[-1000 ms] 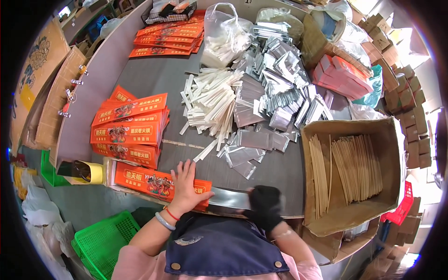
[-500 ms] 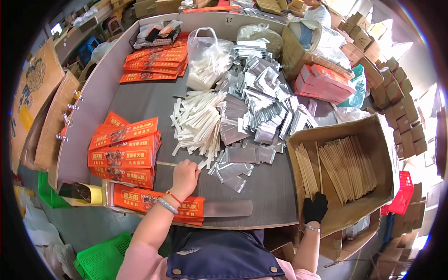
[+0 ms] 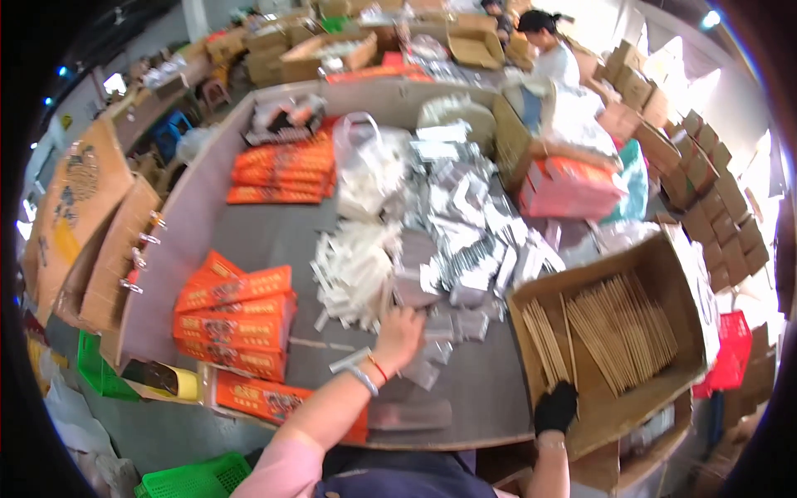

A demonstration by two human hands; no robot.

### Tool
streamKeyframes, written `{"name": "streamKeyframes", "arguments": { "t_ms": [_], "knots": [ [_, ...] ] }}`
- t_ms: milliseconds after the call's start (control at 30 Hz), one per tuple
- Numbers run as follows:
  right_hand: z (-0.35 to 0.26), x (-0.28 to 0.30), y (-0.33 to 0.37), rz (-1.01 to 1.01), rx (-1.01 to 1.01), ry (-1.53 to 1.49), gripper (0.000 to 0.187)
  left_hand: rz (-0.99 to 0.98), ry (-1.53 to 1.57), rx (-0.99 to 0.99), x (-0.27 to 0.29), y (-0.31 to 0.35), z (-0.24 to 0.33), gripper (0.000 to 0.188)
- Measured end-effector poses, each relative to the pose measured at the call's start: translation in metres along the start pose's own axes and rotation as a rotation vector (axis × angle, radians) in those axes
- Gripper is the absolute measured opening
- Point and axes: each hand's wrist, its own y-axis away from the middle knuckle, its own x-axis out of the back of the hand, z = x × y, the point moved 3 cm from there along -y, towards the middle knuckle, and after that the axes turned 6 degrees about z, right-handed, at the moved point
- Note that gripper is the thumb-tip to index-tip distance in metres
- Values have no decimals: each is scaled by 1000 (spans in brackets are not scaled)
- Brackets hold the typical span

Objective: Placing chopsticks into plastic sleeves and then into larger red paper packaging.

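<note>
My left hand (image 3: 400, 339), bare with a red cord and a bangle at the wrist, reaches down onto the near edge of small flat clear-and-silver packets (image 3: 471, 324). Blur hides what its fingers hold, if anything. Just left of it is a pile of white paper-wrapped strips (image 3: 353, 274); one loose white strip (image 3: 349, 359) lies beside the wrist. My right hand (image 3: 556, 408), in a black glove, is at the near left corner of a cardboard box (image 3: 618, 411). Its fingers are closed around the lower end of a thin wooden chopstick (image 3: 569, 340), beside more chopsticks (image 3: 627, 332).
Red printed sleeves (image 3: 232, 324) lie in stacks on the left, with more sleeves (image 3: 282, 170) behind. Silver packets (image 3: 465, 216) are heaped mid-table. A grey partition (image 3: 178, 241) borders the left side. Pink-red bundles (image 3: 569, 189) stand far right. Another person (image 3: 552, 62) is beyond the table.
My left hand has moved right, from the edge of the white strips to the flat packets. The whole view has tilted up. My right hand stays at the box corner.
</note>
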Motion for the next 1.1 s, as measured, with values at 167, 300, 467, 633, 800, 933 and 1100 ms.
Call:
{"name": "streamKeyframes", "arguments": {
  "t_ms": [167,300,467,633,800,933,1100],
  "knots": [
    [6,9,10,145,-286,-400,33,97,113,18,6,19,6,38],
    [-11,9,7,270,-310,-692,27,152,238,-72,11,23,13,28],
    [-51,59,13,120,380,-354,29,-276,784,300,70,59,32,19],
    [-94,42,29,-91,586,-723,22,-164,298,163,79,127,14,44],
    [-97,19,51,-375,779,-353,22,-188,213,132,94,162,-2,66],
    [-155,-4,71,-263,902,-662,18,-124,235,44,85,151,26,68],
    [-121,-14,59,-212,488,-624,24,-157,174,16,80,147,23,75]
  ]
}}
